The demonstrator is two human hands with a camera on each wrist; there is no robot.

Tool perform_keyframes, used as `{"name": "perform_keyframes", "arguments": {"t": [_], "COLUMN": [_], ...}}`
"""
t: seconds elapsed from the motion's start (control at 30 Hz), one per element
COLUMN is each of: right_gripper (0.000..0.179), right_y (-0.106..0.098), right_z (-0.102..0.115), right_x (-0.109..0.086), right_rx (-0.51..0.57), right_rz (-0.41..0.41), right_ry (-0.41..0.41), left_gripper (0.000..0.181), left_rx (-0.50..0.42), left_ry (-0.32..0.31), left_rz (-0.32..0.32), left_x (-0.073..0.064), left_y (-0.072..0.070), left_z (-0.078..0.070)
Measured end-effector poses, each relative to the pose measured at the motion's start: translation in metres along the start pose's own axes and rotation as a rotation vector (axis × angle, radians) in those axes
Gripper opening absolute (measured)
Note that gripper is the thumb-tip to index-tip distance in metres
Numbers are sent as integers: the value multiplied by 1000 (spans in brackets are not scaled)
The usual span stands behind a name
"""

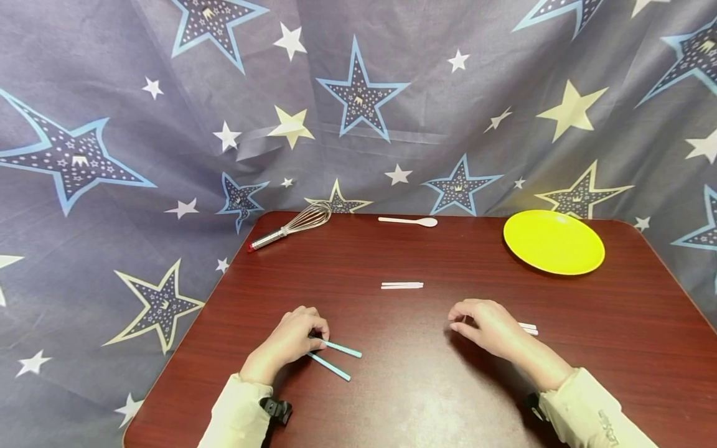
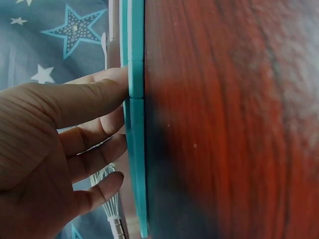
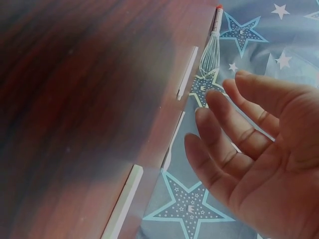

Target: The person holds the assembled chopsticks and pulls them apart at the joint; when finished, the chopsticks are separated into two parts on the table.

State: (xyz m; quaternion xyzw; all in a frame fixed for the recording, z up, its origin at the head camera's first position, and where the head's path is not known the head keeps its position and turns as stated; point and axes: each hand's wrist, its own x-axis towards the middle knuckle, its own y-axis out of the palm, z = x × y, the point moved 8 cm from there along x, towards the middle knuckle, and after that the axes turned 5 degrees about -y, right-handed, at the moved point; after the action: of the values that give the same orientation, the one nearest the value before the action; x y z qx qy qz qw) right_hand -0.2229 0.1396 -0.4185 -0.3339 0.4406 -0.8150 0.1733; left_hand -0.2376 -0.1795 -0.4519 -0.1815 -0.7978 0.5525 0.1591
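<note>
My left hand (image 1: 295,336) is low over the left front of the table, with thumb and index finger pinching a pair of slim teal chopsticks (image 1: 330,366). In the left wrist view the thumb lies against the teal chopsticks (image 2: 135,74), and the other fingers bend loosely beside them. Their far ends are hidden under the hand in the head view. My right hand (image 1: 490,326) hovers over the right side, fingers loosely bent and holding nothing. Partly behind its wrist lie short white sticks (image 1: 529,328); the right wrist view shows a pale stick (image 3: 122,204) below the fingers.
Two short white sticks (image 1: 402,285) lie side by side at the table's middle. Along the back edge are a wire whisk (image 1: 291,228), a white spoon (image 1: 407,221) and a yellow plate (image 1: 554,242). A star-printed cloth (image 1: 364,149) hangs behind the dark red table (image 1: 336,267).
</note>
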Motion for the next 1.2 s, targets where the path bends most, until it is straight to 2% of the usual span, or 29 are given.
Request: {"name": "perform_keyframes", "arguments": {"t": [0.33,0.63,0.93,1.2], "right_gripper": [11,10,10,6], "right_y": [1,3,3,5], "right_z": [2,3,9,14], "right_x": [1,0,0,2], "right_rx": [5,14,17,41], "right_rz": [19,42,31,31], "right_ry": [-18,-23,-33,-20], "left_gripper": [19,17,16,14], "left_rx": [-32,-47,-55,-126], "left_ry": [-21,21,13,35], "left_rz": [-19,-69,-26,6], "left_x": [7,14,25,34], "left_y": [0,-1,2,8], "left_z": [-4,-18,-39,-62]}}
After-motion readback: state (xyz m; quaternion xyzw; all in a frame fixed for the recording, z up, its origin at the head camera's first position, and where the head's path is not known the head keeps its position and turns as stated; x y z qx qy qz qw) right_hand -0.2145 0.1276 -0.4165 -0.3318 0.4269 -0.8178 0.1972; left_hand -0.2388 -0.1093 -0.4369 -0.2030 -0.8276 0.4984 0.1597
